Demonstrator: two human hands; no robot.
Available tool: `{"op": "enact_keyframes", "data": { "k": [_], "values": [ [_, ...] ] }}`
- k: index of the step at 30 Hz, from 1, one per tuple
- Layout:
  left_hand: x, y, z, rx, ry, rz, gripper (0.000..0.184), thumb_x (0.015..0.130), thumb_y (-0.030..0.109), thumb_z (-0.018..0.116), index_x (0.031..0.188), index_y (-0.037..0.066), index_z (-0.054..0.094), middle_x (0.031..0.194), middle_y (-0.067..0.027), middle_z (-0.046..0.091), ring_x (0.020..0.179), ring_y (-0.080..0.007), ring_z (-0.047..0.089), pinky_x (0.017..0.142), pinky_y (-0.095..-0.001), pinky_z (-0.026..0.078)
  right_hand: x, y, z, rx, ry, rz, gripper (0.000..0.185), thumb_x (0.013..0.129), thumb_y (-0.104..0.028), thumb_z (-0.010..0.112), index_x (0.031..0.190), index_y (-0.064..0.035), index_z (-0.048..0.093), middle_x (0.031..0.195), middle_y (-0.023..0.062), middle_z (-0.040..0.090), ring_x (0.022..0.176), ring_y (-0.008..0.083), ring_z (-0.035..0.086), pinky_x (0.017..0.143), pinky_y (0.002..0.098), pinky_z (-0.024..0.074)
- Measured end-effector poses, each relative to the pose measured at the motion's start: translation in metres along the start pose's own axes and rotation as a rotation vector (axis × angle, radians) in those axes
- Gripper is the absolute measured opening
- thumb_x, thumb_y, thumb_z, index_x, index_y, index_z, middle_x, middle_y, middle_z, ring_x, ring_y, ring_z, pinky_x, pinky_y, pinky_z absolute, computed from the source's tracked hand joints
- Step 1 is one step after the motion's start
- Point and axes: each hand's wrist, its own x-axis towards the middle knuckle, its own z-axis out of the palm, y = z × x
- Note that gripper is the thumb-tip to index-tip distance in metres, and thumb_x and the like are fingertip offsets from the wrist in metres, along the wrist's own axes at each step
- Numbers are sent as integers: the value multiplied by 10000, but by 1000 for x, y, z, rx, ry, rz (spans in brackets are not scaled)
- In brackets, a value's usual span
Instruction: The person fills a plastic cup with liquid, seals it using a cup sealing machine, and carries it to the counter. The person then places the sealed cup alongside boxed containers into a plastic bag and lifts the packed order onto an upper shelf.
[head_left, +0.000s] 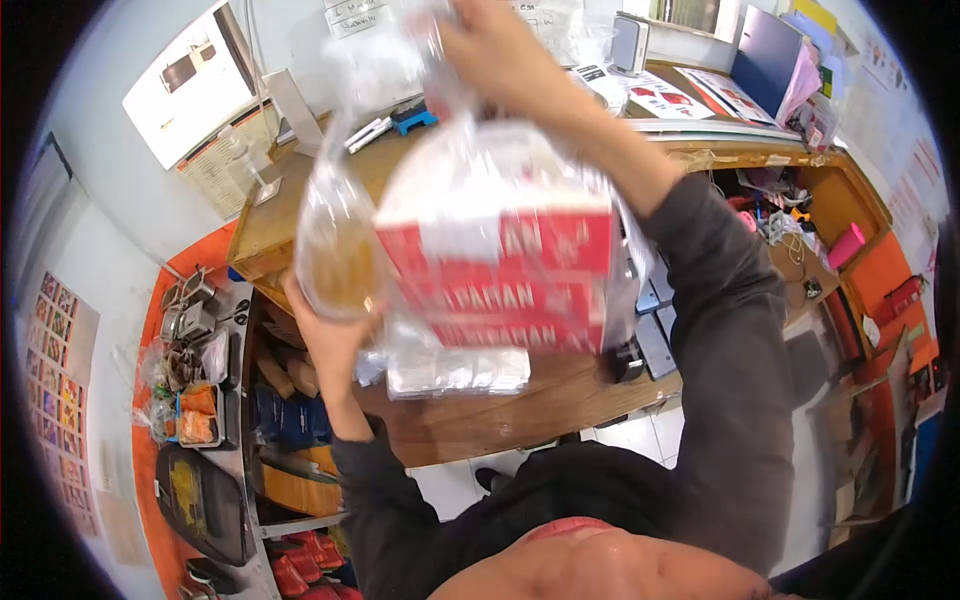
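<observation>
My right hand (pixel 505 55) is raised and closed on the gathered top of a clear plastic bag. Inside the plastic are stacked red and white food boxes (pixel 510 265) with printed lettering, held above the wooden table. To their left hangs a clear pouch of yellow-brown liquid (pixel 345 265). My left hand (pixel 338 340) cups this pouch from below, its fingers partly hidden behind it. Motion blurs the bag top and my right fingers. A stack of folded clear plastic (pixel 458 372) lies on the table under the boxes.
Markers (pixel 370 135) and a blue tool (pixel 412 118) lie on the wooden table (pixel 440 430). A small speaker (pixel 630 45) and a dark laptop (pixel 768 50) stand behind. Left is a side shelf with metal containers (pixel 195 315); right, a cluttered open compartment (pixel 790 225).
</observation>
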Motion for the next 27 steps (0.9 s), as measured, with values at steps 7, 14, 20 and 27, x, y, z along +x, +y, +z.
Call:
{"op": "enact_keyframes", "data": {
  "k": [7,14,20,27],
  "values": [
    [134,31,70,-119,-130,3,857,595,201,876,1242,-49,373,1209,-167,506,1111,-229,516,950,-338,428,151,88,-50,-661,243,-904,251,820,-152,513,872,58,641,871,272,614,917,419,561,845,477,441],
    [183,17,122,89,-120,117,919,555,239,889,1272,-15,372,1160,-176,563,1074,-236,560,933,-336,446,189,152,-46,-460,300,-382,321,851,-159,514,1038,96,572,957,293,587,962,433,536,870,469,436],
    [208,-6,158,229,-4,171,969,525,269,890,1309,0,389,1197,-182,543,1110,-292,538,951,-385,437,236,274,-26,-627,314,-586,254,863,-72,427,1015,86,555,1005,308,569,984,437,531,846,507,419],
    [242,-28,180,548,240,276,958,547,309,885,1302,-11,388,1228,-181,474,1159,-319,462,980,-408,400,248,317,-33,-696,246,-289,281,870,-71,394,1059,74,544,1076,314,548,1038,428,510,907,486,397]
  ]
}}
